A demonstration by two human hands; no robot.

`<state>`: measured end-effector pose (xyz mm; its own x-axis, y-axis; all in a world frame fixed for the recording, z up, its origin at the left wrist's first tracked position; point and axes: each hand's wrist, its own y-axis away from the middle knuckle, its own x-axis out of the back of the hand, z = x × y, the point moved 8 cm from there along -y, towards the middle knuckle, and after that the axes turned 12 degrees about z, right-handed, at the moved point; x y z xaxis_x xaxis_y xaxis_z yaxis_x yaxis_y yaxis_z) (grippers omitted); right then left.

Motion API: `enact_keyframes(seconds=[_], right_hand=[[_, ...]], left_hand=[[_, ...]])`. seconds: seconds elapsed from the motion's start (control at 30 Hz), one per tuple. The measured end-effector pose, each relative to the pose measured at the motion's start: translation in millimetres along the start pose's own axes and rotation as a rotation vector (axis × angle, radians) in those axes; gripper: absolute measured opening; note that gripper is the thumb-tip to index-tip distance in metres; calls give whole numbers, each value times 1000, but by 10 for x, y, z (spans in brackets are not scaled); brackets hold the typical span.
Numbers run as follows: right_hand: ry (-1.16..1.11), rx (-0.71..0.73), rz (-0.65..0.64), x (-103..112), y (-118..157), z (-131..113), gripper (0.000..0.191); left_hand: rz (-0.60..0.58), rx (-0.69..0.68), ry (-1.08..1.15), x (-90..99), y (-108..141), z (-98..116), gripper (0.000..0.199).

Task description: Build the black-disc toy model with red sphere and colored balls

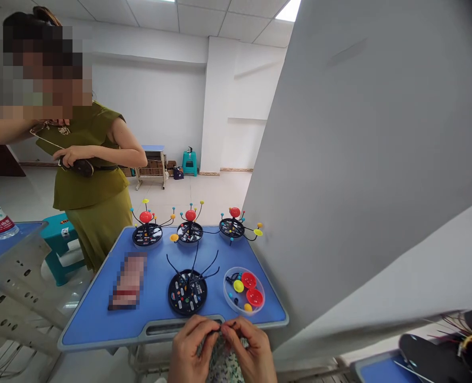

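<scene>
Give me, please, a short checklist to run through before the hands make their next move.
1. Both hands visible: ok; the left hand and right hand are close together at the near edge of the blue desk.
2. Small dark piece identified: cannot tell; the fingers mostly hide it.
3. Near black base lying flat: ok.
4. Balls on its black rods: not ok; the tips are bare.
5. Loose red cups contained: ok; both are inside the clear bowl.
6. Bowl apart from base: ok.

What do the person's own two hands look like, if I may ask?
The left hand and right hand are bare: no gloves, rings or sleeves show. Between them appears pale fabric with a dark speckled pattern, probably the person's clothing.
</scene>
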<state>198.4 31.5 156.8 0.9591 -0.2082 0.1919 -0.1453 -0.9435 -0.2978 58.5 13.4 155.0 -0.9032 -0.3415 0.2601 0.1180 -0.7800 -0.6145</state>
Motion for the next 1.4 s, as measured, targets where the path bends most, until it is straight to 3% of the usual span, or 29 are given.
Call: enact_keyframes(seconds=[0.23, 0.4, 0.53, 0.63, 0.77, 0.9, 1.07, 1.4], right_hand=[[-77, -143, -6, -149, -63, 338, 43], [-50, -105, 28, -204, -140, 382, 41], [-39, -23, 29, -371, -230, 280, 38], [25, 125, 34, -517, -328, 129, 35], [237, 363, 99, -623, -416, -26, 36], [380, 465, 105, -701, -420, -48, 37], [443, 483, 79, -776, -399, -34, 35], [559, 520, 123, -768, -378, -33, 33]], left_hand=[[13, 201, 52, -96, -3, -294, 19], [15, 348, 76, -35, 22, -535, 25], [69, 305, -3, 179, -202, -623, 24], [125, 247, -95, 337, -491, -683, 25], [87, 242, -96, 346, -761, -801, 23], [12, 290, -69, 291, -781, -932, 26], [-70, 359, -49, 276, -719, -1067, 31], [-187, 304, -81, 280, -851, -1066, 26]])
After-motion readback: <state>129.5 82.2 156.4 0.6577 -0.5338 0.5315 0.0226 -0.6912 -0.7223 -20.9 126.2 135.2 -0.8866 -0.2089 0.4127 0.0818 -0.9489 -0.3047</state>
